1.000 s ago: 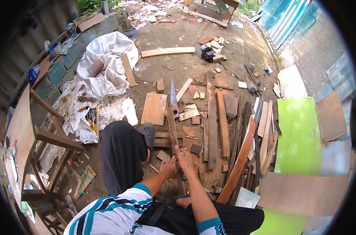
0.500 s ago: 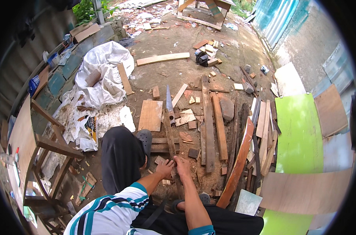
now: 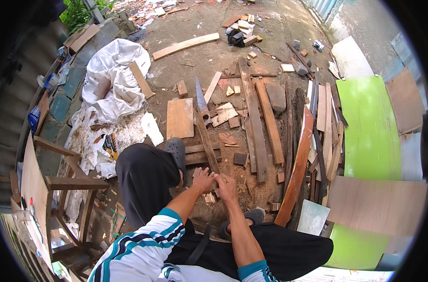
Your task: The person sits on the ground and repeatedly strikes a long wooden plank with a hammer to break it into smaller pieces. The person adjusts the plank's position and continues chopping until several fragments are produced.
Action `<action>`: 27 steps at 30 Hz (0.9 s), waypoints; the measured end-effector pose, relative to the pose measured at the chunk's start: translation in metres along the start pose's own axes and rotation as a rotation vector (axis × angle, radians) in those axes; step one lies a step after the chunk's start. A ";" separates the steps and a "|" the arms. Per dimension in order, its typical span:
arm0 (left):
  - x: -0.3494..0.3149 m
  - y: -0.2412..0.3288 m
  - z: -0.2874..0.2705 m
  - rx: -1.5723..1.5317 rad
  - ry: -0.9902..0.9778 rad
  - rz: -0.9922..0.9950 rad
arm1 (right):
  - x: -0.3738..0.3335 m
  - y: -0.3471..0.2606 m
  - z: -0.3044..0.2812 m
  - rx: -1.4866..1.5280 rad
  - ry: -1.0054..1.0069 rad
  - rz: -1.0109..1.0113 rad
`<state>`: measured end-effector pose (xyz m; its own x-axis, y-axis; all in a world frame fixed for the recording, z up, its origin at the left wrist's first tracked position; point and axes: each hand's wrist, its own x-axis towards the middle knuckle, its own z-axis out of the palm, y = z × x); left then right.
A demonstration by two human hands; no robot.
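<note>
The shirt (image 3: 191, 273) was white, its sleeves (image 3: 150, 235) striped teal and navy; trousers (image 3: 146, 170) black; clogs (image 3: 175, 151) grey and perforated.

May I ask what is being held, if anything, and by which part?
The right hand seems closed on the narrow wooden strip, at its nearer part; whether the left hand, resting there, grips it is unclear.

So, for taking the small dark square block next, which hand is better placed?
Probably the right hand: it is nearer to the block, while the left hand lies farther left, at the narrow brown wooden plank.
</note>
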<state>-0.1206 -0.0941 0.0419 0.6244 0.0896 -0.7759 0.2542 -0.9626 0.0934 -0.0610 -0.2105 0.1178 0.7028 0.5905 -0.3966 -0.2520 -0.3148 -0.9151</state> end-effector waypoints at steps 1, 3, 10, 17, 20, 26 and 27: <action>0.006 -0.007 0.004 -0.012 0.013 0.003 | 0.001 -0.002 -0.001 -0.001 -0.016 -0.009; 0.018 -0.020 0.035 0.014 0.084 0.000 | -0.004 -0.001 0.007 -0.006 -0.036 -0.033; 0.021 -0.014 0.023 -0.057 0.040 0.027 | -0.020 -0.007 0.002 0.061 -0.007 0.024; 0.017 -0.014 0.005 -0.033 -0.018 0.027 | -0.032 0.003 -0.006 0.022 0.010 -0.068; 0.033 -0.036 0.039 -0.070 0.043 0.046 | -0.063 0.016 -0.012 0.202 0.042 -0.132; 0.012 -0.008 0.011 -0.170 0.390 0.016 | -0.095 0.031 -0.063 0.525 0.156 -0.172; 0.009 -0.005 0.005 -0.330 0.346 -0.032 | -0.095 0.035 -0.065 0.595 0.202 -0.178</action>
<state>-0.1204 -0.0895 0.0312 0.8078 0.2515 -0.5332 0.4629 -0.8306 0.3096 -0.0937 -0.3260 0.1285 0.8643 0.4263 -0.2671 -0.4048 0.2742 -0.8723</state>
